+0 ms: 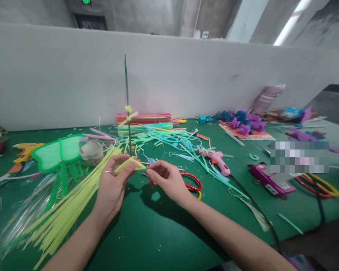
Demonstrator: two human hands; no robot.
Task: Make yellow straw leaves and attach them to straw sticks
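One yellow glue gun [26, 150], lying at the far left of my green worktop [147, 233]. One bright green piece [49, 156] with hanging legs, beside it. One bundle of yellow-green fuzzy strips [70, 205], too overlapped to count.

One left hand [113, 186], mine, thumb and fingers pinched on one yellow fuzzy piece [130, 165], raised above the worktop's middle. One dark green stem [126, 82] rises upright from that piece, bearing two yellow bits: one knob [128, 108], one slanting strip [129, 118]. Handling, by my judgement: very light; the fuzz soft and easily crushed, the stem stiffer but bendable, neither slippery. Best taken at the stem's foot, with light pressure on the yellow.

One stack of coloured strips [144, 119] behind, uncounted. One right hand [169, 182], mine, just beside the yellow piece, fingers curled and tips drawn together; the view is poor here, so I cannot tell whether they grip anything.

One pair of scissors [199, 184], its red and yellow handles partly behind my right hand. One pink glue gun [222, 165], corded. Several purple flower shapes [244, 129], crowded beyond counting. One purple box-shaped item [274, 182]. One further red-and-yellow-handled tool [335, 190], far right.
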